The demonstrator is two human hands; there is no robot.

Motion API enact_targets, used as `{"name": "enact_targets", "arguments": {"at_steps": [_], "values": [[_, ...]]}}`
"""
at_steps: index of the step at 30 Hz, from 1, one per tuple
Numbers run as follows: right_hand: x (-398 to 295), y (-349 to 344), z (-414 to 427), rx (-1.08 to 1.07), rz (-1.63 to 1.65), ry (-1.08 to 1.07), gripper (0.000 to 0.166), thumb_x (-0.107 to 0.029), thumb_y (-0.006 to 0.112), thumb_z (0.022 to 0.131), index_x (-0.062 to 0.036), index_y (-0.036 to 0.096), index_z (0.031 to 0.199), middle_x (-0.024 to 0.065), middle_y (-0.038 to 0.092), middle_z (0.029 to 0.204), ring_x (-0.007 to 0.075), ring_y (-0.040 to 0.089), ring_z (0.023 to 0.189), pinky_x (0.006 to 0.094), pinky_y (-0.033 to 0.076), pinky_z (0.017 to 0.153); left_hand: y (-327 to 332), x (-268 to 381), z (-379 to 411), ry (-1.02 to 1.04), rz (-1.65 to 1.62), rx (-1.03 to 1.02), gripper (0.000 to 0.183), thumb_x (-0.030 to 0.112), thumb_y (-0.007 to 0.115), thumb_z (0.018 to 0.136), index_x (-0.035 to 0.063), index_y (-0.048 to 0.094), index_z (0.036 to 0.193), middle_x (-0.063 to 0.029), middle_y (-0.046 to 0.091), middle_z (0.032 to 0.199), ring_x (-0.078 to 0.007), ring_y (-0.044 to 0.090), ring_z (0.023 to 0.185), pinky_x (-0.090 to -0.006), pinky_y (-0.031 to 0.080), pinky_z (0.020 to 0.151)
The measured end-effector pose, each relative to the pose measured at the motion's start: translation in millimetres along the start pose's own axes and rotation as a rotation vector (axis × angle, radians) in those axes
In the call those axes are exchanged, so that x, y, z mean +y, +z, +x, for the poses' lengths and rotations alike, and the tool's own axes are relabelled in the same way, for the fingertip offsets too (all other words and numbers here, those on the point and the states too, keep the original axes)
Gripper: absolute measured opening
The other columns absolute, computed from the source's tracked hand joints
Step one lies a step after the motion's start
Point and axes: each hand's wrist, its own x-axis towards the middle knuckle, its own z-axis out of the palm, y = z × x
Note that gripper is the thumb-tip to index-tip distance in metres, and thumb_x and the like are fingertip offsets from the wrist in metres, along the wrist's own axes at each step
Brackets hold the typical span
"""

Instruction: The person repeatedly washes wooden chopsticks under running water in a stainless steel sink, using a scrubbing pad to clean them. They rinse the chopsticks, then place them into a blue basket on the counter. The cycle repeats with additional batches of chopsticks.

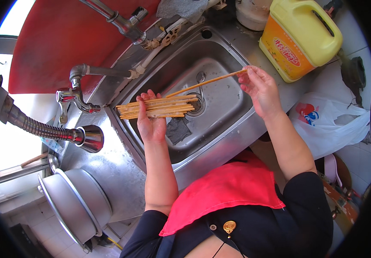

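A bundle of wooden chopsticks [172, 106] lies across my left hand [151, 119], with the thumb over it and bits of foam on the sticks. My right hand [259, 87] pinches one single chopstick [208, 81] by its end. That stick slants down to the left, its far tip close to the top of the bundle. Both hands are above a stainless steel sink [224, 122]. Below the bundle, a dark grey cloth [178, 130] lies in the basin beside the drain strainer [196, 104], which the sticks partly cover.
A chrome tap [72, 96] and a flexible spray hose [43, 124] reach in from the left. Metal basins [76, 200] stand at lower left. To the right are a yellow detergent jug [298, 42] and a white plastic bag [327, 125]. A red board [76, 45] leans behind.
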Motion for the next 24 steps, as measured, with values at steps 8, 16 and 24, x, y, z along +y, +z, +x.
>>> {"name": "enact_targets", "arguments": {"at_steps": [8,16,24], "values": [[-3.6,-0.7,6.9,0.002,-0.018,0.008,0.018,-0.020,0.051,0.085,-0.0038,0.058,0.090,0.0049,0.059,0.082,0.0098,0.054,0.074,0.0234,0.044,0.067,4.5,-9.8,-3.2,-0.102,-0.014,-0.065,0.011,0.008,0.048,0.085,0.0066,0.051,0.095,-0.0031,0.054,0.094,-0.0200,0.048,0.103,-0.0392,0.028,0.099],[-4.8,8.3,21.4,-0.042,-0.143,0.053,0.017,-0.021,0.050,0.084,-0.0056,0.057,0.082,0.0019,0.055,0.072,0.0089,0.051,0.067,0.0222,0.042,0.062,6.2,-14.4,-6.3,-0.272,0.020,-0.075,0.012,0.015,0.046,0.086,0.0081,0.049,0.096,-0.0067,0.053,0.097,-0.0247,0.048,0.102,-0.0420,0.032,0.096],[41.2,114.8,79.6,-0.520,-0.715,-0.083,0.023,-0.025,0.056,0.081,-0.0025,0.057,0.076,0.0020,0.054,0.065,0.0098,0.051,0.059,0.0241,0.042,0.052,16.4,-50.4,-9.3,-0.583,0.065,-0.067,0.029,0.027,0.038,0.090,0.0063,0.045,0.109,-0.0160,0.050,0.110,-0.0315,0.047,0.106,-0.0449,0.036,0.091]]}}
